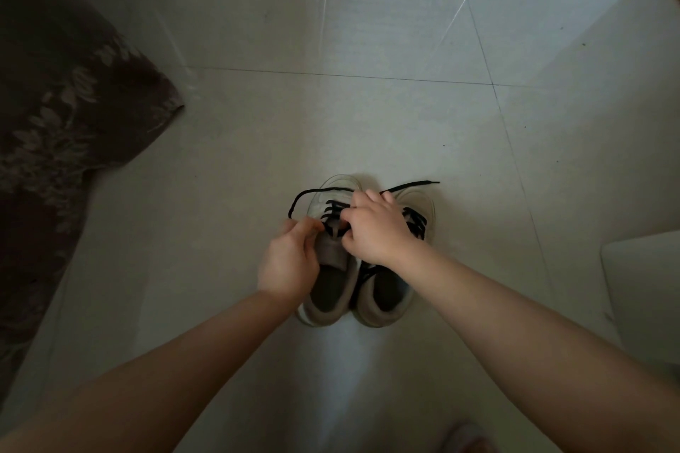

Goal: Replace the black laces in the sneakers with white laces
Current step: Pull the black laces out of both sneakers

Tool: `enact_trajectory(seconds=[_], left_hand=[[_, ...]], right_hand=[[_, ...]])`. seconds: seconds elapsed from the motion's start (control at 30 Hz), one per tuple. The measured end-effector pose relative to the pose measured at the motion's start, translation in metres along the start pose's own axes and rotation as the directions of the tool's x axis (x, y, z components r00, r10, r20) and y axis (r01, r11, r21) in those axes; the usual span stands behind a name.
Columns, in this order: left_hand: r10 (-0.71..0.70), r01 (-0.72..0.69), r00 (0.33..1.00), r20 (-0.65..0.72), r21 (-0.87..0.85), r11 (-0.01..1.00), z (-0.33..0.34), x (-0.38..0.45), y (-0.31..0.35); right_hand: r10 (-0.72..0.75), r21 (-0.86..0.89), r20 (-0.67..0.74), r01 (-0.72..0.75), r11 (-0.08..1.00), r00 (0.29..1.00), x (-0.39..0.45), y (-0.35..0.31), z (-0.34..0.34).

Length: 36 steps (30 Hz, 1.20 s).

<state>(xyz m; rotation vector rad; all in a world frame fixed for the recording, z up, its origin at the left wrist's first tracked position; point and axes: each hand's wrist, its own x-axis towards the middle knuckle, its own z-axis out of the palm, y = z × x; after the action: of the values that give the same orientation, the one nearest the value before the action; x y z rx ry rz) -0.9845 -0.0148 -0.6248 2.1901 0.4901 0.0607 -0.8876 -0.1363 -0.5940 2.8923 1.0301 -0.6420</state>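
Pinching the black lace (300, 199) near the tongue, the left hand (290, 261) steadies the left sneaker (331, 290) on the floor (368, 121) while the right hand (371, 224), fingers curled, picks at its crossings to loosen them.

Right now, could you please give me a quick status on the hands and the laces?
Left hand pinching black lace at left sneaker. Right hand pulling the lacing there. Right sneaker still laced black. No white laces visible.

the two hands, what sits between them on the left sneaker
In the head view, the sneaker's grey tongue and crossed black lace lie between the left hand and right hand.
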Motion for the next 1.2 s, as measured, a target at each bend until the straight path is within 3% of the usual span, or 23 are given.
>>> enact_trajectory(seconds=[0.13, 0.23, 0.33, 0.57, 0.73, 0.8, 0.9, 1.0, 1.2], left_hand=[[0.041, -0.043, 0.998, 0.04, 0.051, 0.998, 0.0, 0.0, 0.001], [0.05, -0.053, 0.997, 0.052, 0.049, 0.997, 0.0, -0.001, 0.002], [0.065, -0.066, 0.997, 0.05, 0.027, 0.997, -0.001, -0.001, 0.003], [-0.054, 0.056, 0.995, 0.083, -0.027, 0.998, -0.003, -0.001, 0.004], [-0.076, 0.078, 0.992, 0.1, -0.025, 0.997, -0.004, -0.001, 0.009], [-0.073, 0.076, 0.992, 0.099, -0.02, 0.997, -0.004, -0.002, 0.008], [-0.083, 0.084, 0.991, 0.101, -0.009, 0.996, -0.004, -0.001, 0.007], [-0.054, 0.051, 0.99, 0.13, 0.026, 0.998, -0.002, -0.001, 0.008], [0.0, -0.008, 0.991, 0.133, 0.058, 0.998, -0.001, -0.003, 0.012]], right_hand=[[0.077, 0.107, 0.023, -0.079, 0.991, 0.997, 0.003, -0.001, 0.007], [0.161, 0.22, -0.106, -0.135, 0.966, 0.981, 0.002, -0.003, 0.012], [0.151, 0.202, -0.185, -0.113, 0.973, 0.971, 0.003, -0.006, 0.016], [0.018, 0.178, -0.112, 0.002, 0.984, 0.994, 0.008, -0.006, 0.012], [-0.002, 0.036, -0.081, 0.005, 0.999, 0.997, 0.007, -0.01, 0.017], [0.038, 0.119, -0.049, -0.032, 0.992, 0.998, 0.01, -0.009, 0.011], [0.098, 0.333, 0.064, -0.113, 0.936, 0.993, 0.013, -0.002, -0.003], [0.11, 0.424, 0.175, -0.176, 0.888, 0.978, 0.013, 0.006, -0.006], [0.12, 0.704, 0.347, -0.343, 0.622, 0.93, 0.008, 0.018, -0.009]])
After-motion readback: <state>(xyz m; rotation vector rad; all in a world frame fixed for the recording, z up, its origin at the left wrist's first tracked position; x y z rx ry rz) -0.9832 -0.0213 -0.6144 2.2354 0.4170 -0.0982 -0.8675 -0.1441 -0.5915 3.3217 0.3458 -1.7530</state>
